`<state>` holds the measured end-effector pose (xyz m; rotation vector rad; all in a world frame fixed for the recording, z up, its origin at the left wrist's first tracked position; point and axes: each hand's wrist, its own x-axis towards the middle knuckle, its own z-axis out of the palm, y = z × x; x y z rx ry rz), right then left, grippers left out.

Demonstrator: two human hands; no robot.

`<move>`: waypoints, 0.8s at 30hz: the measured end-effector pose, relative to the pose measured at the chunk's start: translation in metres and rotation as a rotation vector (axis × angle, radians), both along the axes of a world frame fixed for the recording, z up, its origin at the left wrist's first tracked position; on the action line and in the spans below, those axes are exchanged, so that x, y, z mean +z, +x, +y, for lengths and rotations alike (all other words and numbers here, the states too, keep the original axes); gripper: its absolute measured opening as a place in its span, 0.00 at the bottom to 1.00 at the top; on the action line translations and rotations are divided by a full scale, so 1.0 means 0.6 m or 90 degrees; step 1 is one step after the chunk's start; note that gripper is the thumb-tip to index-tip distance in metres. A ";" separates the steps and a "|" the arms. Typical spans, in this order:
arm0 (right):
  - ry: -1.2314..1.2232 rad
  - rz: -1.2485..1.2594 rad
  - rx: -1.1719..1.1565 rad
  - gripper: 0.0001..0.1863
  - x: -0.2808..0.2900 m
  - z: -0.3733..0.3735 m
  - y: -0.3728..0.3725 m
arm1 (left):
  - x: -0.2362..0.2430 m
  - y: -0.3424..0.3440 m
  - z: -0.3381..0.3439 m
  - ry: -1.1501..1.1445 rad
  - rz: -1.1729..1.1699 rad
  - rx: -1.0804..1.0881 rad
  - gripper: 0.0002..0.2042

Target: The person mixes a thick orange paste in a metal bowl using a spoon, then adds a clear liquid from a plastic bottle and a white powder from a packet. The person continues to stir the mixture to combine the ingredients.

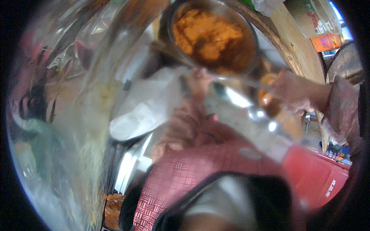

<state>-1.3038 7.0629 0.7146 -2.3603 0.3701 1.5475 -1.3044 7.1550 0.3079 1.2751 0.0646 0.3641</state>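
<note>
A round metal pot [212, 36] holding orange, mushy food sits at the top. My left hand [198, 79] reaches up to just below the pot's near rim, blurred by motion, so its fingers and any grip are unclear. My right hand [291, 92], at the right, has curled fingers around or against a smeared orange-brown object [266, 92] that I cannot make out. A pale bag or cloth [138, 115] lies left of my left forearm.
Crinkled plastic sheeting [61, 134] covers the left side. A wooden edge [285, 50] runs past the pot. At upper right are a clear container [304, 17] and an orange package [323, 42]. A red box [308, 173] is at lower right.
</note>
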 end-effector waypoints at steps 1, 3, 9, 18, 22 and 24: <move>-0.099 -0.089 0.073 0.13 0.001 0.015 -0.028 | 0.004 -0.002 -0.005 0.004 -0.009 0.003 0.08; -0.112 -0.192 0.144 0.11 -0.032 0.010 -0.050 | 0.009 -0.003 0.003 -0.006 0.017 0.008 0.09; 0.067 -0.411 0.048 0.09 -0.226 -0.056 -0.070 | 0.025 -0.007 0.021 0.198 -0.077 0.051 0.10; 0.190 -0.442 -0.118 0.07 -0.445 -0.071 -0.044 | 0.021 -0.017 0.013 -0.688 0.031 -0.140 0.07; 0.242 -0.364 -0.177 0.07 -0.455 -0.048 -0.040 | 0.023 -0.028 0.012 -0.112 0.035 0.030 0.08; 0.364 -0.311 -0.281 0.07 -0.471 -0.047 -0.042 | 0.039 -0.029 0.011 -0.001 0.049 0.044 0.08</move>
